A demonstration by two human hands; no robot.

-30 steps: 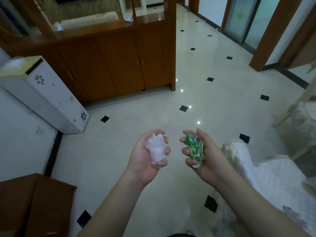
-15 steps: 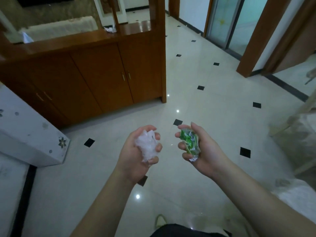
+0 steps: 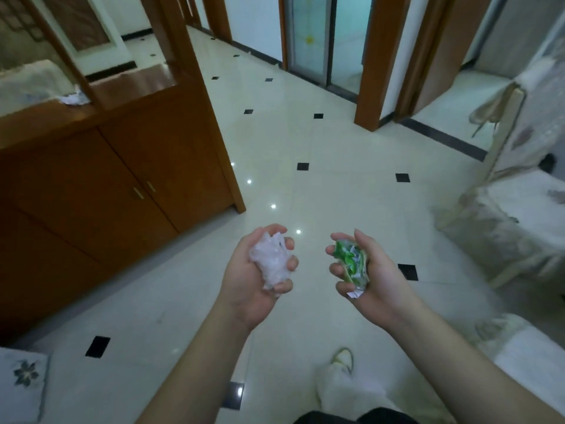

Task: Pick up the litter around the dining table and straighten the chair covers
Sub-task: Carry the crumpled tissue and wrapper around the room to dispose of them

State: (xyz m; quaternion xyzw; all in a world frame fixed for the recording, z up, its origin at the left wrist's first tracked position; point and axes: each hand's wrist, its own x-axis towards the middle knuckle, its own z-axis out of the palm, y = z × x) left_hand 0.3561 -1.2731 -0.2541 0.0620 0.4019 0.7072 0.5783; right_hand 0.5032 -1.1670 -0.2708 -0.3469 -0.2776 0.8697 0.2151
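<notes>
Crumpled clear plastic (image 3: 272, 260) is sitting in the left hand (image 3: 256, 270), fingers curling around it; the right hand (image 3: 367, 270) is gripping a green wrapper (image 3: 351, 260). Loosely held scraps risk slipping to the floor (image 3: 336, 179).

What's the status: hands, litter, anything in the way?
Left hand grips crumpled clear plastic wad. Right hand grips crumpled green-and-white wrapper. White crumpled paper on wooden cabinet ledge. Nothing blocking.

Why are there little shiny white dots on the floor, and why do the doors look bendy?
Head view: the dots are lamp glare on the glossy floor tiles; the wide-angle lens bends the door frames; the chair cover at the right edge looks soft and blurred.
</notes>
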